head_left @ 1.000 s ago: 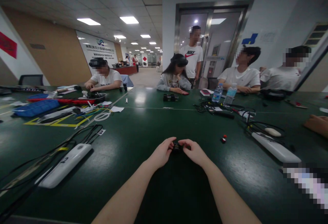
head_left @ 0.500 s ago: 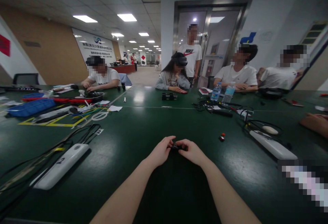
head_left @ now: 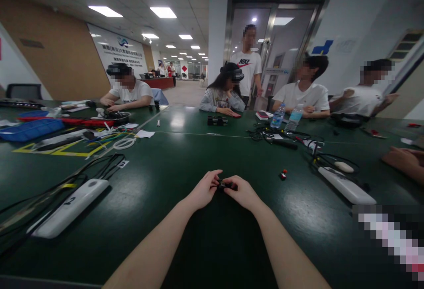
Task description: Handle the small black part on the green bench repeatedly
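- Two bare hands, the left hand [head_left: 202, 190] and the right hand [head_left: 244, 192], meet above a dark green, glossy tabletop [head_left: 139, 218] in the head view.
- Between their fingertips, at centre and low over the tabletop, is a small, dark, compact object [head_left: 221, 186]; whether it touches the surface cannot be told.
- Each grip pinches the object from its own side, fingers curled; finer details are too small and shaded to read.
- By its look, the object should prove light and stiff, perhaps smooth enough to slip; its two opposite sides appear the surest hold, with gentle pressure in case of delicate parts.
- Well apart to the right lies a small red-and-dark piece [head_left: 283, 174]; to the left, a long white bar-shaped device [head_left: 81, 200] marked "2".
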